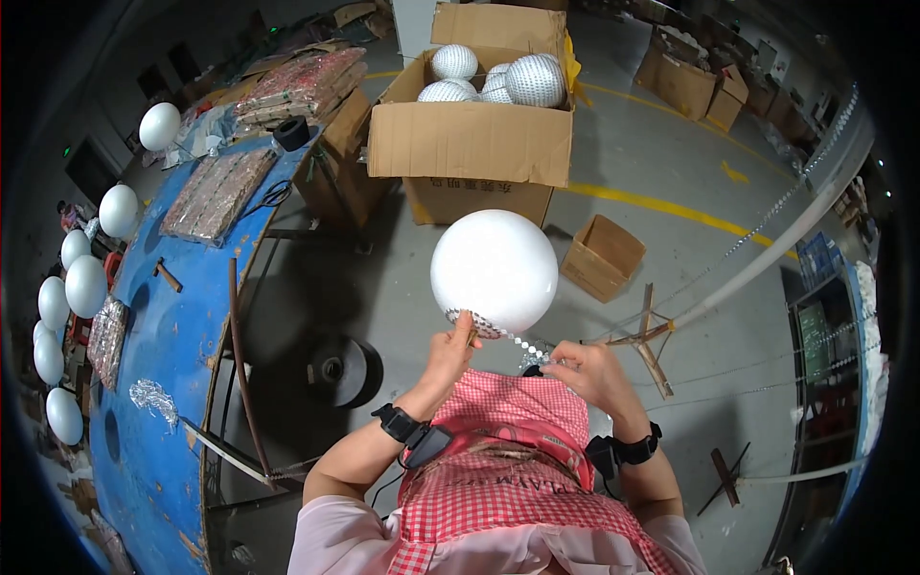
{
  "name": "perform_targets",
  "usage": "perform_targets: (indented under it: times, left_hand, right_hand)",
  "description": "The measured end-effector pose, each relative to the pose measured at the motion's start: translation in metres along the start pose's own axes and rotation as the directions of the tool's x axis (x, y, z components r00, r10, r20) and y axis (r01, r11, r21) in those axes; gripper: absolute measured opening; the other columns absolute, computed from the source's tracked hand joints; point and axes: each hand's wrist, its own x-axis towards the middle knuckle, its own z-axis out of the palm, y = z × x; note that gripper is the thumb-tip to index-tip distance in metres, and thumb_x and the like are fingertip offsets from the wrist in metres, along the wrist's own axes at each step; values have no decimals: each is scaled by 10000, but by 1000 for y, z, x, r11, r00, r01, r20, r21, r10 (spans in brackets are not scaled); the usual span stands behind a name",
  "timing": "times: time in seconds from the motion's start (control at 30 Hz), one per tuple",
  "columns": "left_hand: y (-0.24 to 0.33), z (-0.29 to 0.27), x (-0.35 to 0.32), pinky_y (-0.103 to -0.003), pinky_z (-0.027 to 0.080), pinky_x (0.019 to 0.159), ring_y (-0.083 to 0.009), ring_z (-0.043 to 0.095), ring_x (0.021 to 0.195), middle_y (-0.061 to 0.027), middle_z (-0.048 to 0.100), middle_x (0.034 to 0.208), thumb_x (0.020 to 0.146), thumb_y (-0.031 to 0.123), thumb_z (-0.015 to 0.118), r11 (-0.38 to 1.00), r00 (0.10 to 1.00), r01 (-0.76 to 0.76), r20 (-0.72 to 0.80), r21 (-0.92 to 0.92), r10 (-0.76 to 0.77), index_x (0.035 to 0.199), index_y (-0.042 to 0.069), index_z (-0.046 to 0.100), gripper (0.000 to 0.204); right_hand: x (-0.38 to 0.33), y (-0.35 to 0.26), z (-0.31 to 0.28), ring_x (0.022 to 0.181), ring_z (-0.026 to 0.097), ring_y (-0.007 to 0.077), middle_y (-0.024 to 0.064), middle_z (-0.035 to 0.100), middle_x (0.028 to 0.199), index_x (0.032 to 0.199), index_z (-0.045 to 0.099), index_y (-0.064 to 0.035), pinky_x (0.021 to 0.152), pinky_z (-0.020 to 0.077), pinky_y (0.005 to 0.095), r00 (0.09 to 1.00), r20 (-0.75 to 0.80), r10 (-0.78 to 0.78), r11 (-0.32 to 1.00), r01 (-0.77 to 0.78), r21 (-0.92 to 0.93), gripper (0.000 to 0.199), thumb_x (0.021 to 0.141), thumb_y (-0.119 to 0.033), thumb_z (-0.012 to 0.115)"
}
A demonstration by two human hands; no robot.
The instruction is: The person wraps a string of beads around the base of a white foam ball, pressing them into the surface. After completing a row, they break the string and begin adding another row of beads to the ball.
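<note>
A large smooth white ball (494,264) is in front of me, with several rows of small shiny tiles round its near lower end. My left hand (448,356) is closed at that end, its thumb up against the tiled rows; what its curled fingers grip underneath is hidden. From there a strip of small shiny tiles (520,343) runs slantwise to my right hand (586,372). The fingers of that hand are pinched on the strip, close to the red checked apron (508,407). A gap separates my right hand from the ball.
Beyond the ball, a cardboard box (470,139) holds several tile-covered balls (535,80). A smaller box (604,257) lies right of it. The blue table (182,316) at left carries wrapped packs, scissors (276,195) and tape; white balls (86,286) line its far side. Shiny strands hang at right near a wooden stand (652,335).
</note>
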Motion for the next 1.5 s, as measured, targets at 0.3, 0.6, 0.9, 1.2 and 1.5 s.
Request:
perform_targets:
  times: [0.3,0.6,0.9,1.2,1.5]
  left_hand:
    - [-1,-1,-1,-229,132,375,-33,198,393,94,265,487,885,626,392,997,998,-48,-29,56,49,679,80,525,598]
    - [-9,-13,8,-239,203,444,-45,305,467,58,377,503,875,593,473,980,978,-163,-109,116,176,611,53,572,609]
    - [2,-6,-4,-228,132,366,-41,194,386,84,264,494,884,643,364,997,999,38,17,68,-39,694,78,518,616]
    - [8,1,-14,-215,127,367,-51,177,404,67,257,539,864,690,290,983,978,173,129,-68,-163,752,85,469,642]
    - [8,6,-16,-190,138,347,-44,177,411,72,256,546,833,719,271,922,928,323,259,-213,-266,728,112,434,636]
  right_hand:
    - [-2,23,25,566,556,215,117,593,675,846,584,2,530,423,305,919,-124,374,823,-267,502,97,834,-94,577]
    - [-4,-5,4,649,588,334,159,597,709,793,596,-29,532,439,362,991,-70,-114,990,120,79,106,784,-123,643]
    - [1,13,14,482,418,5,-66,492,536,719,610,-14,426,295,181,955,73,288,740,-270,616,232,870,-190,616]
    - [4,19,23,441,367,11,-59,472,515,705,606,-25,410,255,178,920,91,382,616,-327,717,223,873,-172,607]
    - [6,24,33,440,375,10,-53,488,526,718,604,-24,405,281,176,927,90,364,618,-313,721,214,878,-167,603]
